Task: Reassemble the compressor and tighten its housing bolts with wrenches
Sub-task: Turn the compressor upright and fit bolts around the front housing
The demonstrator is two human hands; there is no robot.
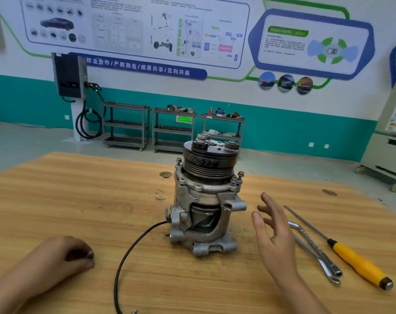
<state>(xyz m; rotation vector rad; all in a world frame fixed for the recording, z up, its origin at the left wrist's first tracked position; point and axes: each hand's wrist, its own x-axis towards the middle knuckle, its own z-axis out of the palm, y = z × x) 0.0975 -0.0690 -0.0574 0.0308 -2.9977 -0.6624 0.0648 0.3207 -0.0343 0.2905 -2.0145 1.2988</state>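
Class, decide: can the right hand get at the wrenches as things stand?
Probably yes: the open right hand hovers beside the wrenches, which lie uncovered on the table, nothing between them.

Between the left hand [72, 254] and the right hand [274, 234], the dull silver-grey cast-metal compressor [204, 205] carries a black grooved pulley [209, 164], perhaps rust-flecked. The tan wooden tabletop [79, 200] shows darker grain streaks. Right of the right hand lie shiny chrome wrenches [315, 250] and a yellow-handled, black-collared screwdriver [360, 266].
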